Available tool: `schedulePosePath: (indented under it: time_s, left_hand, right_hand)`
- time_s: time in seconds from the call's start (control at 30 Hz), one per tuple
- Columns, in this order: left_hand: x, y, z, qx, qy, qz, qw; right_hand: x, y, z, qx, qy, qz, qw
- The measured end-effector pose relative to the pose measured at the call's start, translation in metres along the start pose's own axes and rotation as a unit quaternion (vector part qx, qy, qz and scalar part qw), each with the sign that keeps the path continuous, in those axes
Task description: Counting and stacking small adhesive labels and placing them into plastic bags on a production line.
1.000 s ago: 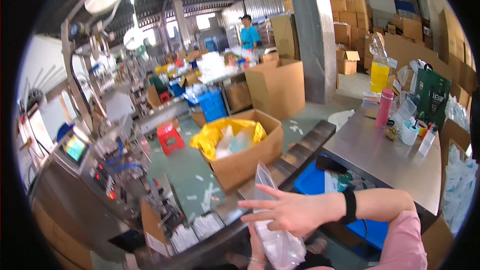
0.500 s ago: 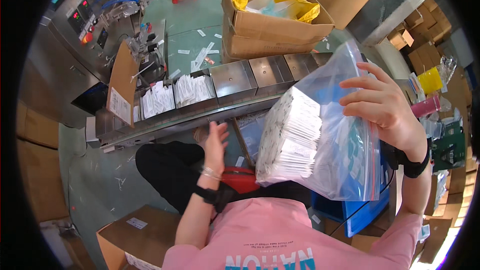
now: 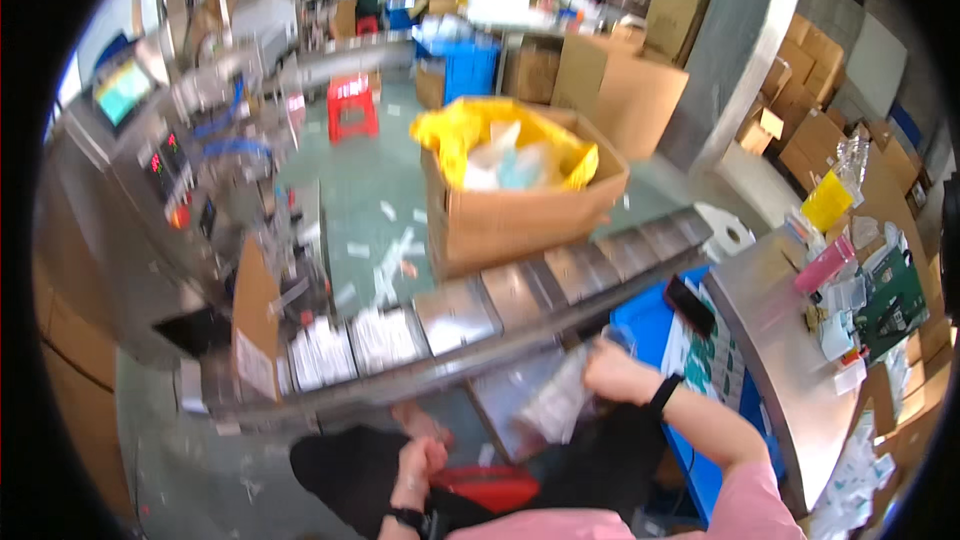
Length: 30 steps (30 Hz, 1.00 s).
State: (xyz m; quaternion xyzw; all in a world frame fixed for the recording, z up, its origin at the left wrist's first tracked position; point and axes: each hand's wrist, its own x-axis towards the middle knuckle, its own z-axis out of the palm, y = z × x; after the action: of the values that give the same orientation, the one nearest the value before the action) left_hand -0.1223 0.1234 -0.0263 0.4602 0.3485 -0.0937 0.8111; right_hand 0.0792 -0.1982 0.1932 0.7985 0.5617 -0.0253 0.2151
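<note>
My right hand point(image 3: 612, 372) is closed on the top of a clear plastic bag point(image 3: 556, 406) with a stack of white packets inside. The bag is blurred and hangs low over an open carton point(image 3: 490, 410), beside my right leg. My left hand point(image 3: 422, 456) is curled closed above my lap, with no object showing in it. Ahead of both hands runs a row of metal bins point(image 3: 455, 318). White packets point(image 3: 322, 352) fill a bin at its left end, and more packets point(image 3: 388, 338) lie in the neighbouring bin.
A carton lined with yellow plastic point(image 3: 530, 225) stands beyond the bins. At right, a blue crate point(image 3: 650, 325) adjoins a metal table point(image 3: 770, 340) with a pink bottle point(image 3: 826, 262). A machine point(image 3: 130, 180) stands left. Far back are a red stool point(image 3: 352, 108) and two people.
The bag has been lowered with my right hand, away from my chest. My left hand has gone from spread fingers to curled. The view has tilted up, bringing in the room's far side.
</note>
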Motion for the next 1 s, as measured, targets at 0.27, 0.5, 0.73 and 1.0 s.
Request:
schedulePosePath:
  time_s: [0.27, 0.5, 0.73, 1.0]
  left_hand:
    - [-0.020, -0.001, 0.039, 0.023, 0.106, 0.075, 0.991]
    - [0.030, -0.015, 0.185, 0.414, -0.082, 0.391, 0.818]
    - [0.014, 0.012, 0.227, 0.526, -0.165, 0.216, 0.806]
    - [-0.009, -0.008, 0.248, 0.572, -0.088, 0.380, 0.722]
  right_hand:
    - [0.016, -0.028, 0.090, 0.011, 0.021, 0.004, 1.000]
    - [0.008, -0.036, 0.087, 0.069, 0.078, 0.123, 0.987]
    - [-0.027, -0.052, 0.075, 0.211, 0.260, 0.223, 0.916]
    - [-0.044, -0.070, 0.105, 0.259, 0.228, 0.273, 0.898]
